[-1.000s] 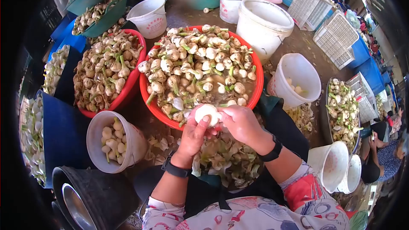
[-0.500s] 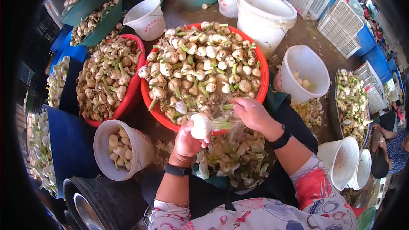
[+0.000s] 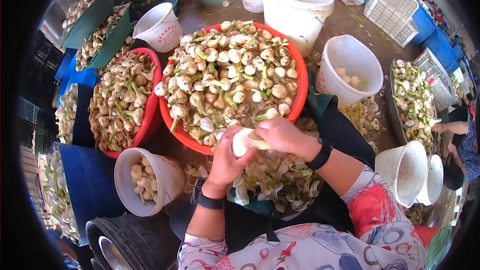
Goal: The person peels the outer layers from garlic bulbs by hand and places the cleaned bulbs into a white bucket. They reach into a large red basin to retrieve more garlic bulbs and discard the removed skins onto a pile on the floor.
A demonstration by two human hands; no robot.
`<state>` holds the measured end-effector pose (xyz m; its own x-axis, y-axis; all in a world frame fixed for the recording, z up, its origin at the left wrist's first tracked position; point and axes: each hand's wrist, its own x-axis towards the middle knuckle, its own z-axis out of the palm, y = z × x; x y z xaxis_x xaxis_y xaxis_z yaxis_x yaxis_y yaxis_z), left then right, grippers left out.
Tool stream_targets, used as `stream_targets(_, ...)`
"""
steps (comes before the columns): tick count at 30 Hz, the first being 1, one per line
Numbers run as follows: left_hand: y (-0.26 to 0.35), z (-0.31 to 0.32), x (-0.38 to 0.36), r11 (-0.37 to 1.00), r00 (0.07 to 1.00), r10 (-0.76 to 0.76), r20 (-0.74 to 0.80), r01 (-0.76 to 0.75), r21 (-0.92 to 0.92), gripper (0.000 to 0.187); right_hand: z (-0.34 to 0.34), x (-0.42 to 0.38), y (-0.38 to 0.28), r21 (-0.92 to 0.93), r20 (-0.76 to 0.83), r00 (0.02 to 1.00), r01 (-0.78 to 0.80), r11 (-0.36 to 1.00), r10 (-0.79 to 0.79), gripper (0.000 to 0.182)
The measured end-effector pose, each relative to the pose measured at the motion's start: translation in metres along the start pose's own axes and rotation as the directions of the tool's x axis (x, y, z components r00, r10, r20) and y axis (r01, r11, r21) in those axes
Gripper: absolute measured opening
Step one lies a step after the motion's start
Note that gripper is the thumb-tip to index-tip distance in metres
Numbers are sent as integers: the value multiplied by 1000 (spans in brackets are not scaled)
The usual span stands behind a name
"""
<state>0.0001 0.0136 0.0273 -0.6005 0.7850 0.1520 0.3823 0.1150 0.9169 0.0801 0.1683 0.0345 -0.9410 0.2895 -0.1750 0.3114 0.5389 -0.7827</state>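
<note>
My left hand (image 3: 225, 162) is wrapped round a smooth white garlic bulb (image 3: 242, 143) from the left. The fingers of my right hand (image 3: 284, 134) are closed at the bulb's stem end, on its right side. Both hands meet over the near rim of a red basin (image 3: 303, 80). It is heaped with dirty garlic bulbs (image 3: 235, 55) with cut green stems, and murky water shows among them. Loose garlic skins (image 3: 277, 177) lie in a pile just below my hands.
A white bucket (image 3: 170, 177) at left and another white bucket (image 3: 332, 82) at right hold peeled bulbs. A second red basin (image 3: 156, 87) of garlic stands left. Beyond are white buckets (image 3: 295, 15) and crates (image 3: 392, 10). A co-worker's arm (image 3: 452, 127) reaches towards a garlic-filled tub (image 3: 412, 105).
My right hand has come down and left onto the stem end of the bulb, and my left hand has turned with it. The view has shifted slightly.
</note>
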Motion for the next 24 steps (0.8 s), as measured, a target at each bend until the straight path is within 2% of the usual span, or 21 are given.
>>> stream_targets(1,5,0,0,997,999,41,9,-41,-71,46,-5,-1,-4,266,167,969,-220,939,179,18)
stream_targets(2,8,2,-2,996,999,54,8,-53,-73,46,-4,-6,-7,262,157,972,-214,941,177,18)
stream_targets(3,11,5,-7,922,998,-57,-9,49,-385,46,3,-12,-10,389,48,984,-175,905,170,18)
stream_targets(4,12,7,-10,742,986,-167,13,134,-656,46,13,-19,-11,506,-58,983,-120,854,173,18)
stream_targets(5,13,7,-9,811,988,-136,-79,65,-581,43,28,-26,-11,15,-493,859,170,985,-141,18)
stream_targets(6,12,9,-10,813,988,-128,-82,58,-580,43,31,-32,-15,11,-497,855,175,984,-147,18)
stream_targets(8,9,14,-16,950,937,-246,-246,183,-253,41,34,-41,-24,-103,-541,817,170,980,-199,17)
stream_targets(9,5,19,-18,915,939,-218,-267,101,-390,41,27,-37,-18,-97,-460,873,130,987,-160,16)
stream_targets(10,8,18,-19,914,939,-213,-269,95,-394,41,21,-32,-13,0,-398,916,58,998,-53,15)
stream_targets(12,15,14,-18,684,967,-255,22,196,-703,38,9,-19,-9,-46,-522,848,80,996,-92,16)
stream_targets(13,16,8,-17,434,970,-177,167,229,-871,39,7,-14,-4,-58,-522,847,82,995,-100,16)
stream_targets(15,26,2,-18,291,968,-168,186,229,-929,36,1,-3,4,85,-740,672,45,995,33,18)
stream_targets(16,29,0,-18,231,971,-165,173,209,-950,36,-13,-2,3,90,-762,641,-25,996,85,20)
stream_targets(17,25,-3,-18,227,973,-165,161,196,-954,36,-17,-2,20,-142,-608,793,-147,979,31,22)
stream_targets(18,16,-7,-17,106,963,-169,211,230,-967,35,-17,2,32,-389,-418,908,-205,898,26,25)
stream_targets(19,8,-10,-17,-17,950,-167,264,265,-964,36,-12,-5,21,-498,-186,974,-204,843,126,28)
stream_targets(20,1,-9,-17,-24,953,-168,252,252,-967,36,-5,-19,11,-601,44,967,-174,780,250,34)
stream_targets(21,-6,-6,-15,155,925,-344,160,224,-962,36,-2,-28,3,-466,-45,998,20,885,-46,44)
stream_targets(22,-14,0,-14,316,866,-499,38,223,-922,37,8,-21,0,-399,-278,842,337,853,-462,43)
stream_targets(23,-20,11,-14,353,841,-540,-31,193,-916,39,24,-19,-5,-140,-295,865,381,914,-406,40)
stream_targets(24,-20,17,-12,266,878,-470,92,240,-934,40,32,-17,-19,132,-298,892,392,911,-341,37)
